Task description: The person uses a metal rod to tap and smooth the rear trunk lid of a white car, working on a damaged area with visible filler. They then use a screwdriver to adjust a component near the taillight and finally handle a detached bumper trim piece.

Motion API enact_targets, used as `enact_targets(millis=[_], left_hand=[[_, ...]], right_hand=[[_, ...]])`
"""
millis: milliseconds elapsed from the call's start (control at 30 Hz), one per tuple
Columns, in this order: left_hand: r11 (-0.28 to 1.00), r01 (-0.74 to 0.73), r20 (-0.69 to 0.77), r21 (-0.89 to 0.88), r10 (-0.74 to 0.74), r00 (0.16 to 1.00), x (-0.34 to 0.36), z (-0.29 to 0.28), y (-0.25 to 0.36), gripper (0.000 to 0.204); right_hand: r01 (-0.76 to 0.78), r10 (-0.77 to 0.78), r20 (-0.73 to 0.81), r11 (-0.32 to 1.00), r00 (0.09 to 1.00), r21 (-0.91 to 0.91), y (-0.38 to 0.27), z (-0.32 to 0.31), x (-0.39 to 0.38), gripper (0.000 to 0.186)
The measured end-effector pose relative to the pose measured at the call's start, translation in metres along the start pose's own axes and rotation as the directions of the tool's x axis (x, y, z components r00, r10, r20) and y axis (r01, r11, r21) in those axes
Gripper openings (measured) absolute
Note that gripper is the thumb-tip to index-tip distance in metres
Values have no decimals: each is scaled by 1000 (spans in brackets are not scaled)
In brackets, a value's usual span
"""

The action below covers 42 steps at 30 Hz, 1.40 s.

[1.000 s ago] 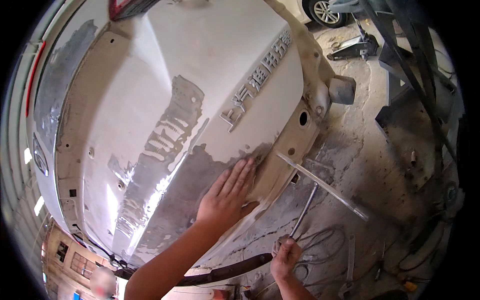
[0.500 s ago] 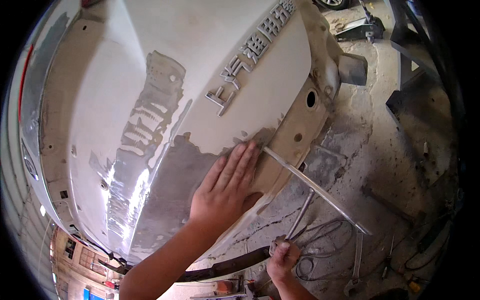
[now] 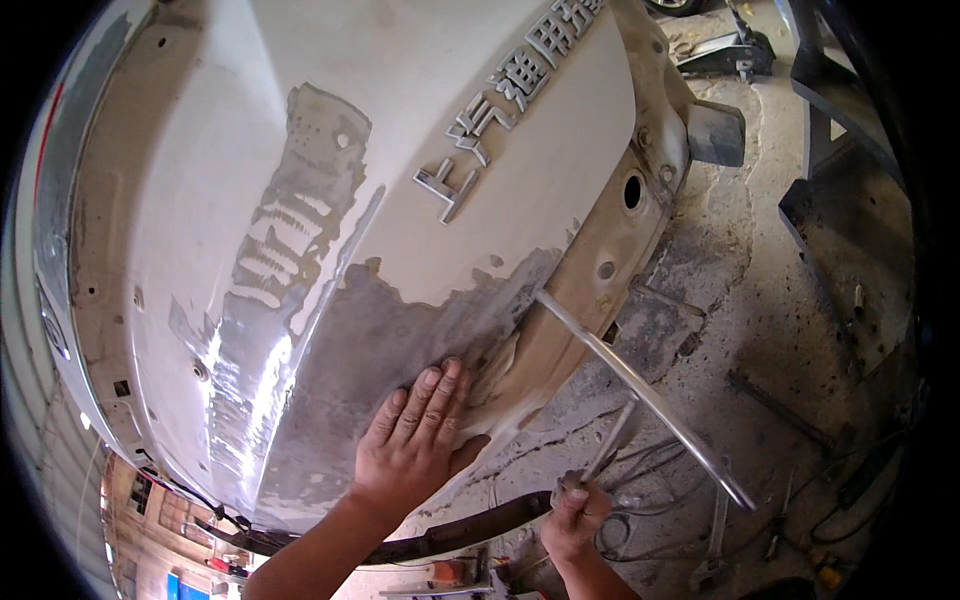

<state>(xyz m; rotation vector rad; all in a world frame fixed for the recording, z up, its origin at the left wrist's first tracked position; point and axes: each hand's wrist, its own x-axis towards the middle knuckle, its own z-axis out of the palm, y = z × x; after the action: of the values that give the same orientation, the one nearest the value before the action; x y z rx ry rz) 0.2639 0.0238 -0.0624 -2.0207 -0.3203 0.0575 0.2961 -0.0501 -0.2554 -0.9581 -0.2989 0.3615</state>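
My left hand [image 3: 415, 430] lies flat, fingers stretched out, on the sanded grey area [image 3: 390, 330] of a white vehicle body panel [image 3: 540, 170]. A long shiny metal bar [image 3: 650, 395] slants out from the panel's lower edge, beyond that hand. My right hand [image 3: 576, 520], lower and to the right, is closed around the near end of a metal tool with a slim shaft [image 3: 608, 440]. The shaft reaches up to the bar; whether the two are joined I cannot tell. Part of the tool is hidden in my fist.
Chrome raised characters [image 3: 490, 125] run along the panel. A dark curved strip [image 3: 470, 530] passes below my hands. On the concrete floor are a wrench [image 3: 718, 525], cables [image 3: 640, 490] and a floor jack [image 3: 735, 55]. Dark metal framework [image 3: 850, 180] stands at the right.
My left hand has slid down the panel toward me, uncovering the sanded patch by the bar. The bar's outer end sits slightly lower in view. My right hand keeps its grip, nearly in place.
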Motion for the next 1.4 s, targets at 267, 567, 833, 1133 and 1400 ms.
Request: enact_targets(millis=[267,567,833,1133,1400], left_hand=[[1000,-2,2,-5,2,1000,-1,1,0,60],[1000,-7,-20,2,7,1000,-2,4,1,59],[999,-43,-36,11,44,998,-3,4,0,67],[1000,14,-21,6,-14,1000,-3,4,4,61],[1000,18,-25,-5,-18,1000,-3,4,5,61]], right_hand=[[-2,3,-14,1000,1000,22,12,3,3,49],[-33,33,-4,999,999,11,2,-2,9,50],[-16,17,-13,1000,1000,11,26,-2,-3,49],[162,-171,-107,983,979,-85,35,3,-10,49],[60,-61,12,996,998,67,34,0,-17,53]])
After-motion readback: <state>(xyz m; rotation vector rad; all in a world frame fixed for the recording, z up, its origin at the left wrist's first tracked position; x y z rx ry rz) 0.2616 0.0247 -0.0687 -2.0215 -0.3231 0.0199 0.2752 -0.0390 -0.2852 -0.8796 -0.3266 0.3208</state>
